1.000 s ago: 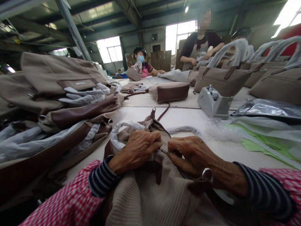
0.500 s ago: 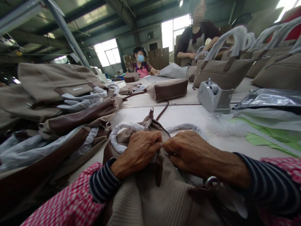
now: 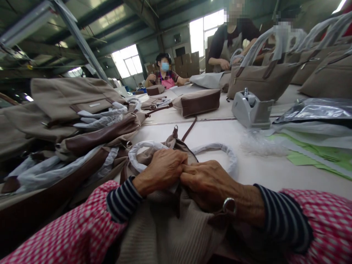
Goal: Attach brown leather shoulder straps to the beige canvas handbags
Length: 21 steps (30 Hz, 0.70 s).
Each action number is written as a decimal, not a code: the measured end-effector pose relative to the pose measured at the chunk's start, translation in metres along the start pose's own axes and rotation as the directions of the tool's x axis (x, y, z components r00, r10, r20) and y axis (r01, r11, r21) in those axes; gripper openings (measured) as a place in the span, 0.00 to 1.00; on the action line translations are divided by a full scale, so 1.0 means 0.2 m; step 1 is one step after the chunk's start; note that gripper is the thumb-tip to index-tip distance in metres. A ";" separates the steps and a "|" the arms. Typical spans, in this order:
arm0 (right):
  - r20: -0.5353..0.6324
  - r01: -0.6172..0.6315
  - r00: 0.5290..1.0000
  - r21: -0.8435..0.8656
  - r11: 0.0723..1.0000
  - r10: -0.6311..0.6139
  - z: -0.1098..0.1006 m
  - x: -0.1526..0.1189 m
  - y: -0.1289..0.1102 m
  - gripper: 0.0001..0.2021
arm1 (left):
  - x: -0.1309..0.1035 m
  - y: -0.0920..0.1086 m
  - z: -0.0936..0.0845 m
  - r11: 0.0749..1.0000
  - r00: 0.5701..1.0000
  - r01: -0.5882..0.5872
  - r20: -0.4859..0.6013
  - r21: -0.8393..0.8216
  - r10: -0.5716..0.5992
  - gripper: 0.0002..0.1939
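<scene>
A taupe corduroy bag (image 3: 170, 231) with dark brown trim lies in front of me, its opening facing up. Two handles wrapped in white film, a left handle (image 3: 134, 156) and a right handle (image 3: 232, 157), arch beside my hands. My left hand (image 3: 165, 168) is closed at the bag's opening, fingers curled down. Pressed against it, my right hand (image 3: 211, 181) is also closed at the same edge. What the fingertips pinch is hidden beneath the knuckles. A metal ring (image 3: 229, 205) on the bag lies against my right wrist.
Stacked taupe bags (image 3: 74, 95) fill the left side. A grey tape dispenser (image 3: 251, 110), crumpled clear plastic (image 3: 261, 143) and green sheets (image 3: 321, 161) lie right. Ahead is a brown-bottomed bag (image 3: 198, 102); upright bags (image 3: 258, 80) stand behind the dispenser. People work across the table (image 3: 165, 132).
My right hand has moved left against my left hand. The bag's ring has shifted left with the fabric. Across the table, a person's hand has risen, and another person's head now shows at the back right.
</scene>
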State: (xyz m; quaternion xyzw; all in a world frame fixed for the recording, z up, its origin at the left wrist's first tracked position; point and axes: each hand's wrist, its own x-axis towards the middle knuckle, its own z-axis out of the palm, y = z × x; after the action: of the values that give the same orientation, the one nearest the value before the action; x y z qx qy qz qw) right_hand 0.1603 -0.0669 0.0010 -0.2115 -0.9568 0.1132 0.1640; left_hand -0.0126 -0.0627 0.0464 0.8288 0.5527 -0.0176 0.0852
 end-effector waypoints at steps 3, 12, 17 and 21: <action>0.003 0.029 1.000 -0.018 0.999 -0.029 0.02 0.00 -0.02 0.02 | -0.01 0.02 0.00 0.998 0.999 0.040 0.003 0.039 -0.040 0.09; -0.062 -0.323 0.929 0.348 0.880 0.365 0.05 -0.01 -0.03 0.11 | -0.19 0.01 0.12 0.949 0.956 0.151 -0.203 -0.277 -0.211 0.12; 0.015 -0.425 0.874 0.506 0.750 0.485 0.02 0.02 -0.05 0.09 | -0.19 0.00 0.11 0.948 0.955 0.155 -0.205 -0.279 -0.216 0.11; 0.109 -0.455 0.867 0.570 0.684 0.486 0.00 0.04 -0.04 0.08 | -0.18 0.01 0.11 0.947 0.954 0.190 -0.179 -0.257 -0.240 0.10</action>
State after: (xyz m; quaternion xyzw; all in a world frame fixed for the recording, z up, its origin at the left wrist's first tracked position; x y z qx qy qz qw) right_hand 0.1505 -0.0704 0.0063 -0.3926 -0.7848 0.4311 0.2099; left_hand -0.0243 -0.1000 0.0303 0.7444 0.6441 0.1262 0.1228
